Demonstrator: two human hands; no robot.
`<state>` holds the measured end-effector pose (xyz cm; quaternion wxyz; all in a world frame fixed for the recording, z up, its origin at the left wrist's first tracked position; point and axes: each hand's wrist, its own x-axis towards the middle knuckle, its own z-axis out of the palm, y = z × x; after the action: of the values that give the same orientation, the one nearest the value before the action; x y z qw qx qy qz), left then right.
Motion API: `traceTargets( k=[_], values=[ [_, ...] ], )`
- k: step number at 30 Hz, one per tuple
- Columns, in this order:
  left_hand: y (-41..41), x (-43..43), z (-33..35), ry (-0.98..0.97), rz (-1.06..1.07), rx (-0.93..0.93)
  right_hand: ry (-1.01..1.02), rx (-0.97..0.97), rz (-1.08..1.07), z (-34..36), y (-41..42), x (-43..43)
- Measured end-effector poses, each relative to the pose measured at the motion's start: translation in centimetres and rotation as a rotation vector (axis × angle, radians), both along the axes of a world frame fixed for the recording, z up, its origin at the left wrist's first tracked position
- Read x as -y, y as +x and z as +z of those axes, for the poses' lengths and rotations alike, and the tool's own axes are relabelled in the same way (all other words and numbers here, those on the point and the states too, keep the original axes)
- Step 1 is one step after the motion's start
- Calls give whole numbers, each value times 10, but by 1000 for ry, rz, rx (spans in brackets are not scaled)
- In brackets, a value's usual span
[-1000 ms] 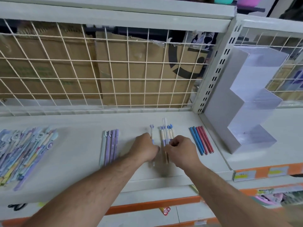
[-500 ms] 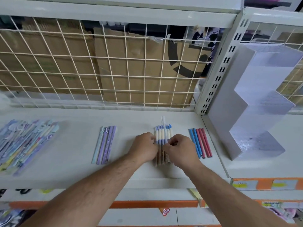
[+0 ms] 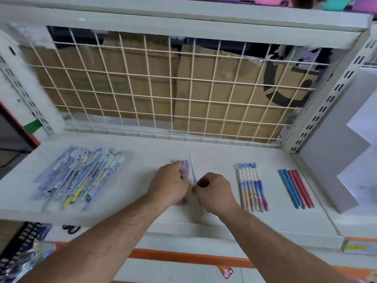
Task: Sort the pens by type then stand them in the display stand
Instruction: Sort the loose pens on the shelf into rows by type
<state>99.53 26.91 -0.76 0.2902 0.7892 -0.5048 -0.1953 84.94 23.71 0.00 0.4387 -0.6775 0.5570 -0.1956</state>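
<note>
On the white shelf (image 3: 142, 152), fronting a wire grid (image 3: 173, 77), the left grip (image 3: 170, 184) curls round lilac pens (image 3: 185, 164); the right grip (image 3: 214, 193) pinches a white pen (image 3: 191, 164). Grey display stand (image 3: 330, 160) at right, mixed pens (image 3: 81, 176) heaped left

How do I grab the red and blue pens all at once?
Pinch the red and blue pens across their middle, coming from above. They lie flat, side by side on the shelf, so fingers can squeeze the row together.

White shelf (image 3: 142, 148), mixed pen heap (image 3: 81, 176) at left, purple pens (image 3: 185, 163), cream-and-blue pens (image 3: 252, 186), blue and red pens (image 3: 295, 188) at right
</note>
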Motion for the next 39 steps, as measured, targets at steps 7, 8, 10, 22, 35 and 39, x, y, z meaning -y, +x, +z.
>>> traceTargets(
  k=[7, 8, 10, 22, 35, 39],
  values=[
    [82, -28, 6, 50, -24, 129, -141, -108, 52, -15, 75, -24],
    [90, -32, 5, 54, -36, 134, -187, -172, 77, -19, 81, -25],
    [103, -37, 4, 60, -67, 141, -268, -249, 111, -25, 91, -25],
    [132, -55, 3, 100, -154, 585, -348, -384, -4, -19, 106, -36],
    [148, -46, 0, 335, 28, 509, -301, -158, 76, -9, 99, -30],
    [141, -41, 6, 446, -13, 547, -299, -152, 98, -5, 95, -32]
  ],
)
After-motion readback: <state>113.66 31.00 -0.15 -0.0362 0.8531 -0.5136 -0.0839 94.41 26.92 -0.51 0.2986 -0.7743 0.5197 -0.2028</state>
